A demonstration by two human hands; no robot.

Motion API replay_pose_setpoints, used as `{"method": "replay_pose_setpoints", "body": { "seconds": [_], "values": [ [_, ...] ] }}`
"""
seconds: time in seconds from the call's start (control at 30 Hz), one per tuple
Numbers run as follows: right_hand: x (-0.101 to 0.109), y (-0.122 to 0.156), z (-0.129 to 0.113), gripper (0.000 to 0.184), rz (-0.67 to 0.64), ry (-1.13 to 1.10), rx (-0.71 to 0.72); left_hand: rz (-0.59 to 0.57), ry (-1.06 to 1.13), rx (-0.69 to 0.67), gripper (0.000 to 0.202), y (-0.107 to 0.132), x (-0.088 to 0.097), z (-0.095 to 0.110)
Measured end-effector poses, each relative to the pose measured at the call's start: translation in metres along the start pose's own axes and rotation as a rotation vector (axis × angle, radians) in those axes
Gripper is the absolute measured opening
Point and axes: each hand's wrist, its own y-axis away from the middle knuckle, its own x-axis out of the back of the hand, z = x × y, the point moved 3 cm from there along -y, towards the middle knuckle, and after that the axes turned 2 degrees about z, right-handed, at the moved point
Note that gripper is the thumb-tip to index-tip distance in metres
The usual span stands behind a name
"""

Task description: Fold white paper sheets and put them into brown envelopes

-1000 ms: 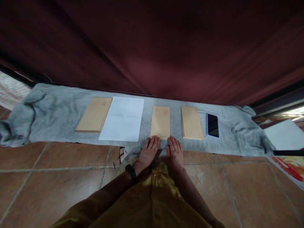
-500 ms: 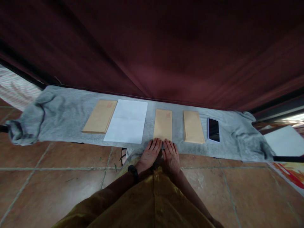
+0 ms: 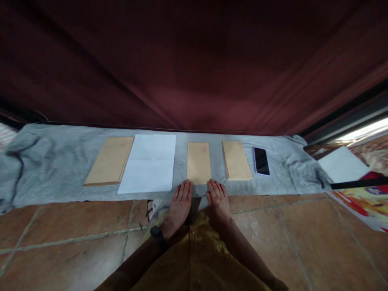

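Note:
A brown paper envelope (image 3: 198, 163) with a small red print lies straight in front of me on the grey cloth. At its near left corner rests my left hand (image 3: 180, 201), flat, fingers stretched forward. My right hand (image 3: 218, 201) lies flat at the near right corner, its fingers likewise extended. Neither hand grips anything. To the left are white paper sheets (image 3: 148, 163) with a faint crease and, beside them, a stack of brown envelopes (image 3: 109, 161). A second envelope stack (image 3: 237, 160) sits to the right of the single envelope.
A phone (image 3: 261, 161) with a dark screen lies right of the right-hand stack. The grey cloth (image 3: 279, 161) covers a narrow bench, bunched at both ends. Dark red fabric (image 3: 194, 81) hangs behind it. At far right are a white sheet (image 3: 344, 163) and a colourful printed package (image 3: 366, 200).
My hands have moved apart, from close together on the envelope's near edge to its two near corners. The camera view has turned slightly.

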Motion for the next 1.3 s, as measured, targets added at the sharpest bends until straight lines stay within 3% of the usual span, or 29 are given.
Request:
{"method": "replay_pose_setpoints", "body": {
  "seconds": [0.13,0.3,0.6,0.73,0.83,1.0,1.17,1.3],
  "values": [
    [0.0,0.002,0.004,0.051,0.014,-0.003,-0.007,0.017,0.115,0.081,0.055,-0.003,0.006,-0.001],
    [0.001,0.002,0.003,0.05,0.028,-0.011,-0.014,0.068,0.41,0.268,0.044,-0.026,0.012,-0.013],
    [-0.004,0.0,0.0,0.049,0.088,-0.026,-0.039,0.05,0.833,0.678,0.06,-0.066,0.007,-0.032],
    [-0.003,-0.001,-0.001,0.05,0.108,-0.037,-0.047,0.014,1.143,0.827,0.053,-0.072,0.007,-0.034],
    [0.003,-0.004,-0.004,0.053,0.131,-0.049,-0.05,-0.005,1.274,0.81,0.042,-0.075,0.016,-0.025],
    [0.014,-0.015,-0.013,0.058,0.111,-0.07,-0.151,0.069,1.6,0.739,0.053,-0.081,0.041,0.01],
    [0.028,-0.026,-0.008,0.054,0.092,-0.222,-0.28,0.031,1.635,0.55,0.06,-0.084,0.065,0.047],
    [0.039,-0.029,0.01,0.038,0.223,-0.461,-0.407,0.018,1.495,0.452,0.06,-0.081,0.065,0.054]
  ]
}}
